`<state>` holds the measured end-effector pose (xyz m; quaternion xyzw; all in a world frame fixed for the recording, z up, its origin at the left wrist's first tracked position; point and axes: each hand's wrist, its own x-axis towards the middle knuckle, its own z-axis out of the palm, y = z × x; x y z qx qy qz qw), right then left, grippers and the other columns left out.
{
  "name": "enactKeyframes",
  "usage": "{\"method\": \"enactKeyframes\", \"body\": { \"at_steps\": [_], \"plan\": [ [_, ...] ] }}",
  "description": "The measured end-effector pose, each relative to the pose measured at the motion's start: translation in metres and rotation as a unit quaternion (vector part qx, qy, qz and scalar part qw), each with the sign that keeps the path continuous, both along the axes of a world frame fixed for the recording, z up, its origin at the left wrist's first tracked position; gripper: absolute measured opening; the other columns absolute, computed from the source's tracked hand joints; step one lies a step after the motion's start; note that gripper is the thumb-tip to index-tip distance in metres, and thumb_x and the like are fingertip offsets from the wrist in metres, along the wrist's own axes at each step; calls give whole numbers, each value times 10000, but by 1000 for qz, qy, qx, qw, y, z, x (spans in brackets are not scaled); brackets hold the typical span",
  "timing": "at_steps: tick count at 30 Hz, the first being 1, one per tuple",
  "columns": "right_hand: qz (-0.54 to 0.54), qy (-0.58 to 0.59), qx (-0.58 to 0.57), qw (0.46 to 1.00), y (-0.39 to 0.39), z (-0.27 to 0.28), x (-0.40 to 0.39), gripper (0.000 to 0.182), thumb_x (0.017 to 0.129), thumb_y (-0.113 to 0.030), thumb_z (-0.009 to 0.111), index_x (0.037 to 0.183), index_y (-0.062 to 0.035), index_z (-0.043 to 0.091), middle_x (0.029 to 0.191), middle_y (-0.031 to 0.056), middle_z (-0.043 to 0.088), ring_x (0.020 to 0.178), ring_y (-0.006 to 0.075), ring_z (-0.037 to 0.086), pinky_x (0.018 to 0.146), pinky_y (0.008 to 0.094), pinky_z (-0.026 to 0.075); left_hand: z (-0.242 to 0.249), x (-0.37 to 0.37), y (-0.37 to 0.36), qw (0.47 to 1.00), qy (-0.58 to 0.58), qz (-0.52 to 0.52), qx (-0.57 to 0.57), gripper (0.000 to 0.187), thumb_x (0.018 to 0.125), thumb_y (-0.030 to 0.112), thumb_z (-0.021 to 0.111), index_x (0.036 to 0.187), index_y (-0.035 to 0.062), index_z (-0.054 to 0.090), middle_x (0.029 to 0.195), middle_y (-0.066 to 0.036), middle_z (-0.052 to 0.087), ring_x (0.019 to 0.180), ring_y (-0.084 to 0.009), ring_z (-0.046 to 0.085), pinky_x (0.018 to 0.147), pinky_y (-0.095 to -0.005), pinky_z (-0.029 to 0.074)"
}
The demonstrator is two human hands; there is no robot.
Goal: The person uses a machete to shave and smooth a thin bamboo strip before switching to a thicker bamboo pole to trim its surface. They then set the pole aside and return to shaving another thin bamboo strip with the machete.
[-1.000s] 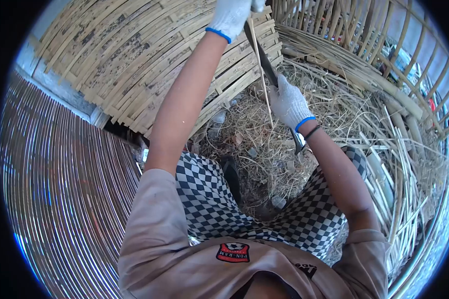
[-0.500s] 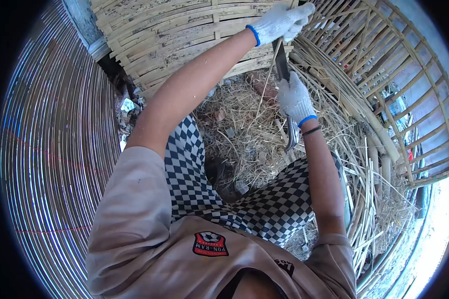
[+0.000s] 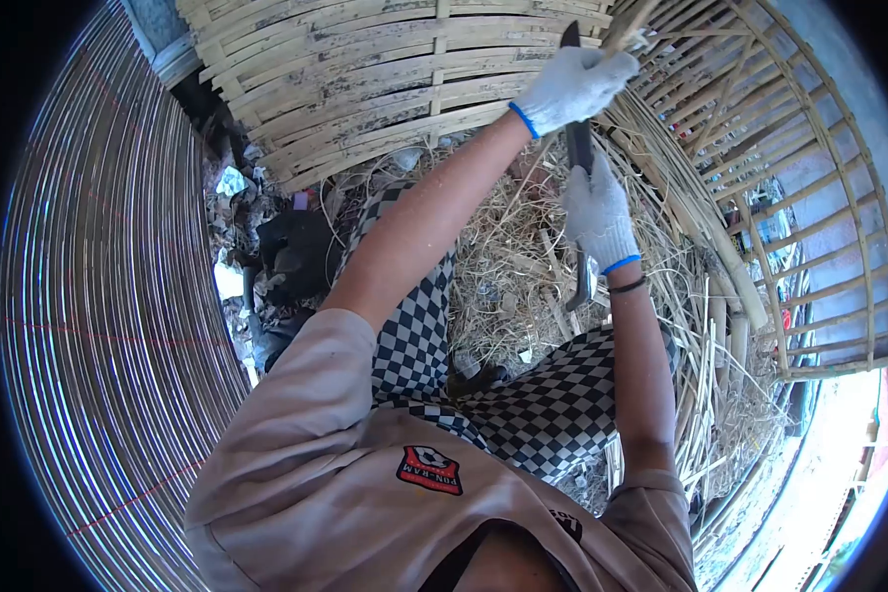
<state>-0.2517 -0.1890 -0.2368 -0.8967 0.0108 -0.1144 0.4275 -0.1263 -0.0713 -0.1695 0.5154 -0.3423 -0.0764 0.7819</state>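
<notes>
Above the straw [image 3: 503, 252], my left hand [image 3: 574, 91] clamps a bamboo strip [image 3: 629, 28], my right hand [image 3: 600, 215] a knife [image 3: 580, 146]: seemingly blade work, needing clear fingers

2 white-gloved hands meet at 1 long knife [image 3: 579, 148]. The right hand [image 3: 600, 209] grips it, curved handle end showing below the glove. The left hand [image 3: 576, 87] crosses over the blade, closed around a blurred bamboo piece [image 3: 629, 25]. Woven bamboo [image 3: 345, 79] lies beyond; dry shavings [image 3: 503, 257] cover the ground.
</notes>
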Motion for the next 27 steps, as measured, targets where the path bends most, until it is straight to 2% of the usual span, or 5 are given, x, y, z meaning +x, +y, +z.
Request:
{"method": "enactKeyframes", "body": {
  "at_steps": [5,7,8,12,27],
  "plan": [
    [-1,16,-67,998,11,38,-9,338,971,-148,505,1254,27,565,1093,254,635,968,391,644,804,497,498,16,-8,-1,987,-96,120,52,448,949,492,680,976,52,762,746,-90,675,697,-184,657,632,-347,521],
    [27,-17,-72,997,-12,15,5,368,993,-178,484,1290,29,550,843,154,618,722,267,637,671,432,512,24,-7,3,984,-59,113,126,563,899,588,668,985,44,782,829,-160,729,776,-269,702,715,-376,550],
    [-12,76,53,996,2,29,0,275,1048,-212,480,1254,-41,543,733,7,512,512,88,483,417,265,391,25,-6,1,975,-84,145,143,590,891,611,664,982,42,786,822,-161,730,756,-268,697,717,-375,546],
    [28,65,123,990,11,29,-7,168,1079,-217,442,1087,-60,502,636,-1,474,398,101,468,341,254,372,26,-14,7,973,-86,155,145,691,852,675,663,914,-1,790,821,-201,730,782,-312,710,772,-422,544],
    [18,66,91,994,24,30,-5,138,1094,-207,455,1121,-79,500,675,-10,467,475,74,457,394,239,395,12,-7,0,970,-110,210,60,724,851,679,665,893,-38,762,824,-260,707,820,-372,706,791,-446,529]
  ]
}}
